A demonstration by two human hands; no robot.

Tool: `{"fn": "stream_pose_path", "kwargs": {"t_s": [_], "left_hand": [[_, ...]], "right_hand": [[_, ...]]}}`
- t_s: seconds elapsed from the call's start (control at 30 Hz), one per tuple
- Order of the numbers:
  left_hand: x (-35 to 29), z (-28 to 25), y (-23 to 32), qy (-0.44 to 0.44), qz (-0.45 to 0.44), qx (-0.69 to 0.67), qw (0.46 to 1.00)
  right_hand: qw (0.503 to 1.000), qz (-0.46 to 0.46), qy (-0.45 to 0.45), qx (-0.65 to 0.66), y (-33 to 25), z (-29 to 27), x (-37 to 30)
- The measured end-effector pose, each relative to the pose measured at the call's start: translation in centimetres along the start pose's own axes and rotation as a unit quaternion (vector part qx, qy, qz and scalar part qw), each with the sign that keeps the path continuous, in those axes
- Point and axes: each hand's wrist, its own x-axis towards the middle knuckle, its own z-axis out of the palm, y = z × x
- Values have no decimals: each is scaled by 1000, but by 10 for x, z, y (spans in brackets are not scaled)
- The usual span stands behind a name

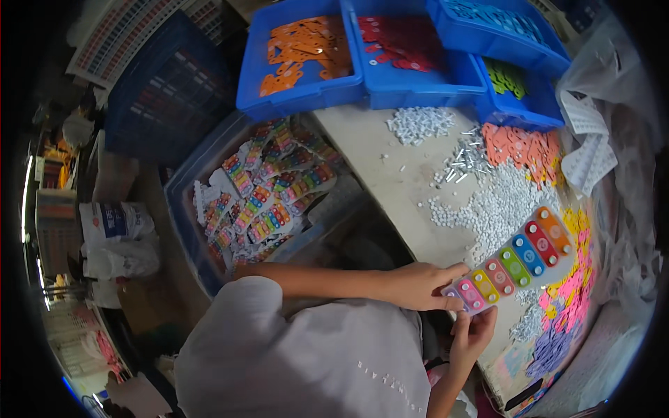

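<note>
A toy xylophone with a row of coloured bars, from orange at its wide far end to purple at its narrow near end, is held over the right part of the table. White round caps show on the ends of its bars. My left hand reaches across from the left, its thumb and fingers closed around the purple end. At the same end, from below, my right hand grips the near corner with thumb and fingertips. Beneath the xylophone lies a spread of small white caps.
Blue bins along the table's far side hold orange, dark red, light blue and green bars. Loose salmon bars, pink bars and purple bars lie at right. Left, a large crate contains many xylophones. Metal pins lie mid-table.
</note>
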Motion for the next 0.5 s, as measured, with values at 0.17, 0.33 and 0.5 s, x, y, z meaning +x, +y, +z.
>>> {"fn": "stream_pose_path", "kwargs": {"t_s": [0.17, 0.33, 0.5], "left_hand": [[-53, 4, -11, 299, 295, -99, 902], [-104, -3, -88, 594, 88, -284, 747], [-197, -44, -318, 779, -40, 2, 625]], "right_hand": [[903, -294, -160, -269, -50, 53, 6], [831, -373, -341, -233, -70, 115, 26], [884, -335, -203, -257, -43, 95, 34]]}}
